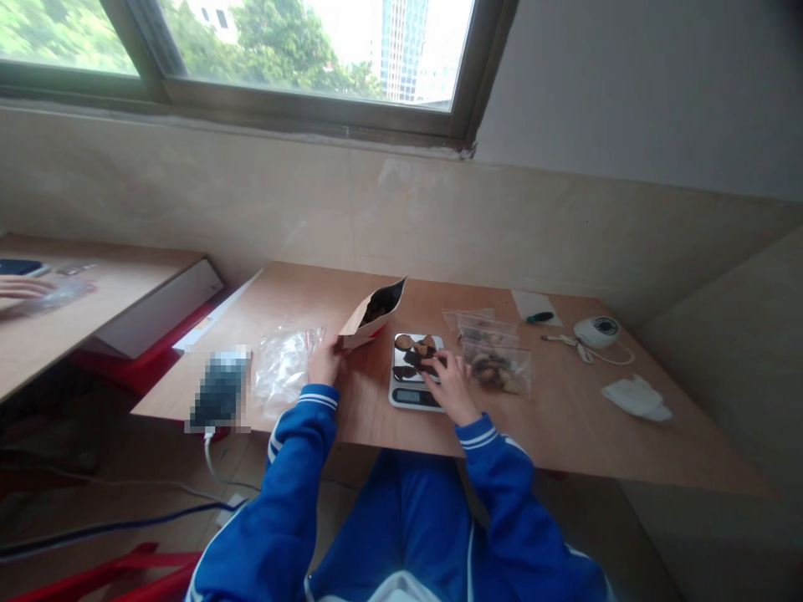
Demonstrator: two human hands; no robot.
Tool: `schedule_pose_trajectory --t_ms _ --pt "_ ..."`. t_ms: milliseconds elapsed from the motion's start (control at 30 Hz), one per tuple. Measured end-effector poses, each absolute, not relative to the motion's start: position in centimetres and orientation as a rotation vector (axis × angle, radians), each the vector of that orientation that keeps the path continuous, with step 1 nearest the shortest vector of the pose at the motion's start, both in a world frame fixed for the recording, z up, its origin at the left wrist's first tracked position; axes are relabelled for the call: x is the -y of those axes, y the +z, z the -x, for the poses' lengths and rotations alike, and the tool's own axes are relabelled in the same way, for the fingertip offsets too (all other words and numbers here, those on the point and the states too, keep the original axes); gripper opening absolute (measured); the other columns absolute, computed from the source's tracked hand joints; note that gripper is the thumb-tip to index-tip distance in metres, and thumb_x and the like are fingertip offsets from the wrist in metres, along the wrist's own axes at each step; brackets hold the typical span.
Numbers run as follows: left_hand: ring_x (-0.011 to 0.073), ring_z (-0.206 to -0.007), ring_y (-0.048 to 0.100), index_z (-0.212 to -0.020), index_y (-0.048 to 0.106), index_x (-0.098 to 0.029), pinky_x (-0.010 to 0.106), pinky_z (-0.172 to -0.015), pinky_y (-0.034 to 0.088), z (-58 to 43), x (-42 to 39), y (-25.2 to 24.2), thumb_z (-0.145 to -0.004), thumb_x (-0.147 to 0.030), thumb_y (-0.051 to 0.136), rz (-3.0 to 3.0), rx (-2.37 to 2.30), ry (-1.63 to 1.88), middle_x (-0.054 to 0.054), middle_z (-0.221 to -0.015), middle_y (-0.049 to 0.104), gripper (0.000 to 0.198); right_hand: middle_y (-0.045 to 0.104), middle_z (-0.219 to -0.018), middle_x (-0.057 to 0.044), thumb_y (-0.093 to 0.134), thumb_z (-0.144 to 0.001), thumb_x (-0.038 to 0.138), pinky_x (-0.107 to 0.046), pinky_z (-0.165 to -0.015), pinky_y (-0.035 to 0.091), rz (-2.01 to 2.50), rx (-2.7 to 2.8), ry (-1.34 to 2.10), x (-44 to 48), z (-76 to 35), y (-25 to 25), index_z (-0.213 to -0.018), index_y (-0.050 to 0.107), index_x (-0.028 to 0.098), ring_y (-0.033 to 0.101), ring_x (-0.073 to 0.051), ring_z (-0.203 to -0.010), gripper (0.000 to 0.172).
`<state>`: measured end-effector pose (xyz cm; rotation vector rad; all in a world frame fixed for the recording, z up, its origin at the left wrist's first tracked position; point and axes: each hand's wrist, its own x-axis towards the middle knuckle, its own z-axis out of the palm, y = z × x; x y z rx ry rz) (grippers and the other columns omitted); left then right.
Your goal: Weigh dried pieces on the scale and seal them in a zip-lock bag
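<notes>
My left hand [324, 361] grips the lower left side of a brown paper bag [359, 329]. The bag leans with its dark mouth open, and brown pieces show inside. Right of it stands a white kitchen scale [395, 398] with a small display. Several dried-looking brown and dark pieces [411, 358] lie on its plate. Over the plate's right side, my right hand [452, 385] has its fingers bent and closed on a dark piece. Clear zip bags [500, 368] with similar pieces lie just right of that hand.
Flat clear bags [285, 368] lie left of my left hand, beside a blurred-out phone [219, 391] on a cable. To the right are a green-handled tool [539, 318] on paper, a white camera [595, 332] and a crumpled tissue [636, 397]. Another person's hand [25, 287] rests at the left table.
</notes>
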<state>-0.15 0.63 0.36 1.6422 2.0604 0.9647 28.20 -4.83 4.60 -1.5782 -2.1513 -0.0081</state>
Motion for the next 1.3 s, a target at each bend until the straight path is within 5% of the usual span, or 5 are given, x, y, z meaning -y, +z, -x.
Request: schedule_pose_trajectory --t_ms 300,533,700,933,1300 --pt "0.0297 -0.106 0.06 -0.12 0.059 -0.02 0.039 -0.096 0.045 -0.3 -2.5 2.0 -0.075 -0.022 0.056 -1.614 -2.131 1.012 0.012 -0.109 0.065 0.045 0.054 -0.118 -0.01 0.057 -0.086 0.029 -0.042 -0.088 0.037 1.626 2.046 -0.004 5.7 -28.8 4.8 -0.107 0.066 0.026 0.047 -0.029 -0.105 0.023" --pt "0.0339 -0.138 0.03 -0.131 0.045 -0.006 0.049 -0.115 0.021 1.2 -0.1 1.5 -0.08 -0.019 0.047 -1.633 -2.215 1.106 0.021 -0.137 0.048 0.053 0.05 -0.127 -0.013 0.06 -0.084 0.028 -0.046 -0.091 0.036 1.653 2.134 -0.05 5.1 -28.7 4.0 -0.111 0.064 0.024 0.045 -0.031 -0.111 0.028" --pt "0.0281 -0.132 0.041 -0.12 0.055 -0.015 0.042 -0.111 0.032 2.6 5.6 0.0 -0.083 -0.026 0.044 -1.679 -2.172 1.12 0.013 -0.132 0.054 0.04 0.052 -0.125 -0.013 0.06 -0.084 0.025 -0.045 -0.089 0.036 1.658 2.157 -0.072 4.7 -28.4 3.9 -0.106 0.065 0.023 0.045 -0.031 -0.111 0.023" --pt "0.0274 -0.119 0.054 -0.115 0.057 -0.012 0.04 -0.105 0.039 2.9 7.1 -1.6 -0.082 -0.03 0.043 -1.714 -2.167 1.059 0.016 -0.122 0.06 0.04 0.059 -0.114 -0.009 0.062 -0.084 0.023 -0.04 -0.088 0.033 1.629 2.104 -0.066 4.9 -28.4 5.1 -0.089 0.069 0.024 0.048 -0.027 -0.106 0.008" --pt "0.0279 -0.095 0.062 -0.091 0.069 -0.017 0.039 -0.086 0.047 3.5 7.2 -0.2 -0.083 -0.036 0.045 -1.801 -2.265 0.916 0.011 -0.097 0.07 0.031 0.067 -0.09 -0.007 0.059 -0.082 0.03 -0.037 -0.08 0.033 1.85 1.567 0.013 9.5 -35.2 1.8 -0.083 0.073 0.022 0.055 -0.025 -0.087 0.016"
